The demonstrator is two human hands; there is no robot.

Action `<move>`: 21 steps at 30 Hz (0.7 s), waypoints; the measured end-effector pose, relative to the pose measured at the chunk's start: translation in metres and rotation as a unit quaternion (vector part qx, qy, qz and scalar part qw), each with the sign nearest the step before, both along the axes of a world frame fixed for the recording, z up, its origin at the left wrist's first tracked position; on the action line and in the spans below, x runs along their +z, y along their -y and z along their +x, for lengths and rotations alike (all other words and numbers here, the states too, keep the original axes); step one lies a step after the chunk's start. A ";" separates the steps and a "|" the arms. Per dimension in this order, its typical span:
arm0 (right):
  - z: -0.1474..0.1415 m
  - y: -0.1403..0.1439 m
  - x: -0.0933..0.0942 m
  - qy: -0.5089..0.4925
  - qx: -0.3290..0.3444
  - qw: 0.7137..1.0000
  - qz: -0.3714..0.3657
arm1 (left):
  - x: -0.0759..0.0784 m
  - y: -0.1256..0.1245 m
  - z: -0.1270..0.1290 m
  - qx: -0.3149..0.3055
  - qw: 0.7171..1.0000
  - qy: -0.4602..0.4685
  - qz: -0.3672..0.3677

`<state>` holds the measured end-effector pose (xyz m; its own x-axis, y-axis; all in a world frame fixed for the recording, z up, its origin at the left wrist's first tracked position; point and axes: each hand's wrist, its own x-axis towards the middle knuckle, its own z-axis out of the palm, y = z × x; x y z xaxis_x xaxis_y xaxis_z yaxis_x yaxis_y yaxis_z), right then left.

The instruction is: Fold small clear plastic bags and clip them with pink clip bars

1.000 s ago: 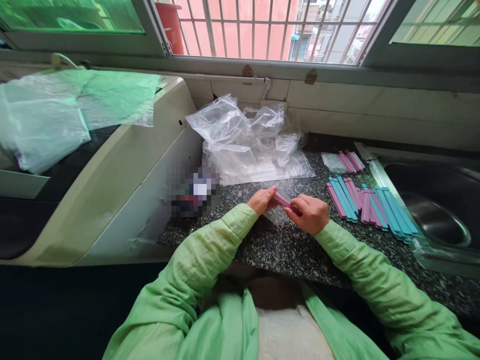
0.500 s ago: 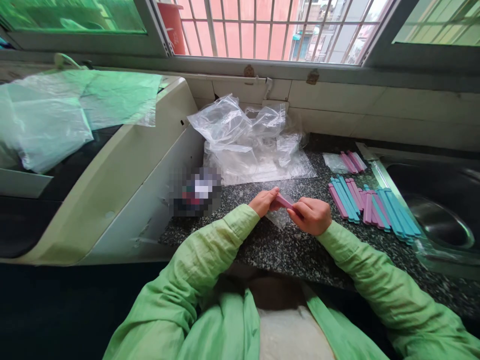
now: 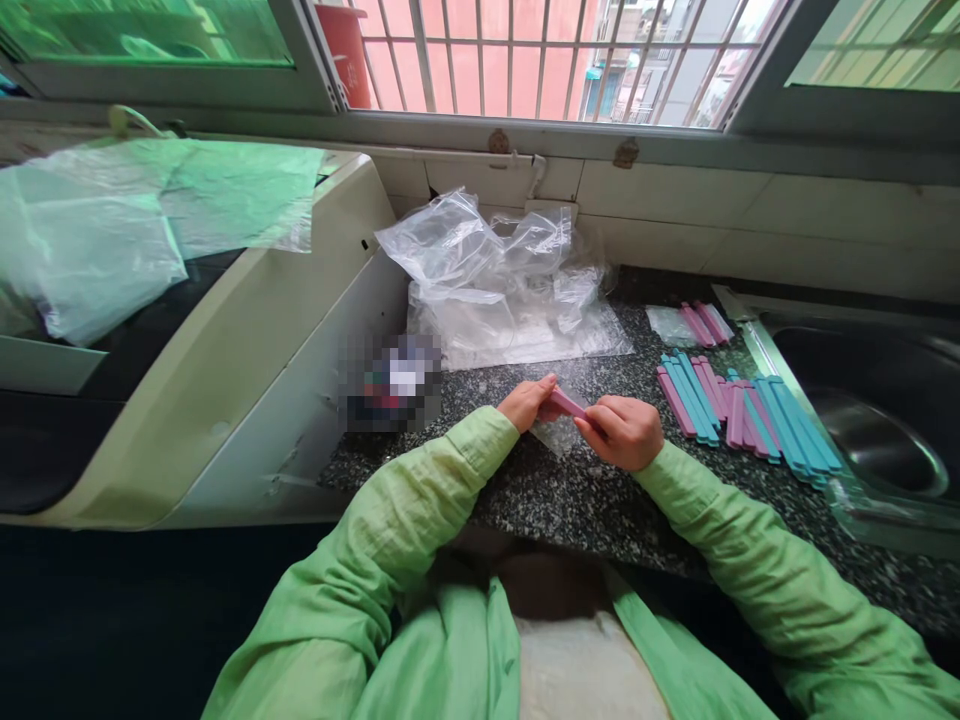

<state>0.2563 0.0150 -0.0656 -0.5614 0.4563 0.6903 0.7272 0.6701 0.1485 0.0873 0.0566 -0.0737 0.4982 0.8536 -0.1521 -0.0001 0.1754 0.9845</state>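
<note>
Between my two hands is a pink bag clip, tilted down to the right. My left hand grips its upper left end, thumb on top. Closed around the lower right end is my right hand. A small clear plastic bag shows on the counter under the hands; whether it touches the clip I cannot tell. To the right lie several pink and teal bag clips in rows. Behind them are a few pink clips with clear wrapping.
Crumpled clear plastic bags lie at the back of the dark speckled counter. A sink is on the right. On the left stand a blurred-out item and a large pale appliance with plastic sheeting on top.
</note>
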 end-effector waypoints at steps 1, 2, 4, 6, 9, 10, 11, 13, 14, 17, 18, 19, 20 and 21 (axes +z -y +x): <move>0.000 0.000 0.000 0.001 0.000 1.000 -0.001 | -0.002 0.000 0.000 -0.002 1.000 0.002 0.000; 0.000 0.000 0.000 0.002 -0.001 1.000 -0.004 | -0.003 -0.001 0.000 -0.003 1.000 0.003 0.001; 0.000 0.000 0.000 0.004 0.000 1.000 -0.009 | -0.006 -0.002 0.000 -0.003 1.000 -0.001 0.007; 0.001 0.000 0.000 0.003 0.002 1.000 -0.011 | -0.008 -0.003 -0.001 -0.004 1.000 -0.010 0.019; 0.001 0.001 0.000 0.004 0.003 1.000 -0.008 | -0.010 -0.004 -0.001 -0.006 1.000 -0.015 0.027; 0.001 0.001 0.000 0.004 0.004 1.000 -0.005 | -0.011 -0.004 -0.001 -0.005 1.000 -0.011 0.026; 0.000 0.001 0.000 0.003 0.004 1.000 -0.003 | -0.011 -0.004 -0.001 -0.004 1.000 -0.005 0.024; 0.000 0.001 0.000 0.002 0.006 1.000 0.000 | -0.011 -0.004 -0.001 -0.005 1.000 0.005 0.019; 0.000 0.001 0.000 0.002 0.006 1.000 0.000 | -0.011 -0.004 -0.001 -0.008 1.000 0.007 0.016; 0.001 0.000 0.000 0.000 0.007 1.000 -0.004 | -0.011 -0.004 -0.001 -0.013 1.000 0.008 0.004; 0.001 0.000 0.000 -0.001 0.008 1.000 -0.004 | -0.011 -0.004 0.000 -0.009 1.000 0.012 -0.001; 0.001 0.001 0.000 -0.003 0.010 1.000 -0.004 | -0.011 -0.004 0.000 -0.005 1.000 0.015 -0.007; 0.001 0.001 0.000 -0.006 0.014 1.000 -0.003 | -0.011 -0.004 0.000 0.000 1.000 0.016 -0.014; 0.001 0.001 0.000 -0.009 0.016 1.000 -0.002 | -0.011 -0.004 0.001 0.007 1.000 0.017 -0.023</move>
